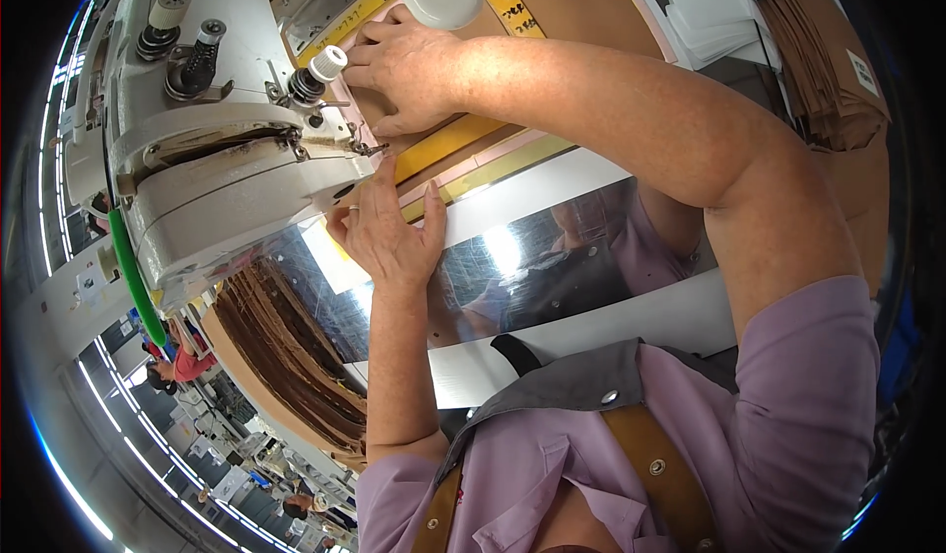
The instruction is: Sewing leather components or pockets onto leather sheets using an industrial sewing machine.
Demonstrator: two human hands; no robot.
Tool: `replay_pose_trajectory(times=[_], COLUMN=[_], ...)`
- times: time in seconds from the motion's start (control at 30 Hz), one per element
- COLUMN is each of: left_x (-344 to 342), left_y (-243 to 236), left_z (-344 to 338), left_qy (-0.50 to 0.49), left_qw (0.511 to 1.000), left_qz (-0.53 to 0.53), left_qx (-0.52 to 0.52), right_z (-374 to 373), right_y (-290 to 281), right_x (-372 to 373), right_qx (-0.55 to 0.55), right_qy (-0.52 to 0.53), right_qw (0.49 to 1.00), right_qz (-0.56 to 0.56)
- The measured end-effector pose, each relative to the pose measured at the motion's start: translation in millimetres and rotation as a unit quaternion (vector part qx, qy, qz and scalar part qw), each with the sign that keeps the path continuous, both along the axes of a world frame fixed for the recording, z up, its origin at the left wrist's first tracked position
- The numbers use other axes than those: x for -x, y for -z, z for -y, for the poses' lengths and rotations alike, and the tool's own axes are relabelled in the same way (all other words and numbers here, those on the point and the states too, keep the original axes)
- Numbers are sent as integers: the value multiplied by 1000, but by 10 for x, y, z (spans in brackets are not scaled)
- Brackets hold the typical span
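Observation:
A white sewing machine [212, 208] stands at the left, its small needle area [372, 147] over a flat brown panel [601, 16] framed by yellow strips [443, 149], pink and pale-yellow edging. My right hand [409, 75] reaches across from the right and lies on the panel behind the needle area, fingers spread. Closer to my body, my left hand [389, 233] rests with fingers apart at the front strips beside the machine head, one fingertip close under the needle area. What exactly lies under the fingertips is partly hidden.
Stacked brown pieces [276, 356] lie left of the steel machine bed [493, 307]. At upper right are white sheets [709, 16] and more brown pieces [818, 70]. A green bar [136, 272] runs along the machine's left. Co-workers [182, 361] sit in the workshop beyond.

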State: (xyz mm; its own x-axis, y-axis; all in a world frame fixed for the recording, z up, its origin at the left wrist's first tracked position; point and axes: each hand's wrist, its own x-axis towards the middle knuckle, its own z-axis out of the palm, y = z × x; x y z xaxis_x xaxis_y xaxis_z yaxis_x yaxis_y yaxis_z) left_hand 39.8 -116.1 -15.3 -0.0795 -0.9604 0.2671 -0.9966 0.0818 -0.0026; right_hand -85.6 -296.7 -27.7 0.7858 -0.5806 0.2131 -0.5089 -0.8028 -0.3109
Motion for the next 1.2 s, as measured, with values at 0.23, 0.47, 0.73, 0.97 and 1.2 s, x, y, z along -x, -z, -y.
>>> replay_pose_trajectory(times=[0.23, 0.47, 0.73, 0.97, 1.2], left_x=[196, 115, 222, 198, 284], left_y=[-67, 46, -14, 97, -68], left_z=[55, 50, 142, 99, 74], left_qy=[-16, 35, 37, 53, -50], left_qw=[998, 999, 998, 995, 997], left_qz=[-27, -24, -19, -66, -2], left_qx=[-55, -17, -46, 43, -61], right_z=[-2, 10, 73, 68, 89], right_y=[-46, -30, -3, -2, 13], right_x=[34, 6, 130, 103, 119], right_qx=[10, 22, 17, -2, -15], right_qy=[-4, -4, -5, 2, -3], right_qw=[1000, 1000, 1000, 1000, 1000], right_qz=[-21, -14, -10, -27, -18])
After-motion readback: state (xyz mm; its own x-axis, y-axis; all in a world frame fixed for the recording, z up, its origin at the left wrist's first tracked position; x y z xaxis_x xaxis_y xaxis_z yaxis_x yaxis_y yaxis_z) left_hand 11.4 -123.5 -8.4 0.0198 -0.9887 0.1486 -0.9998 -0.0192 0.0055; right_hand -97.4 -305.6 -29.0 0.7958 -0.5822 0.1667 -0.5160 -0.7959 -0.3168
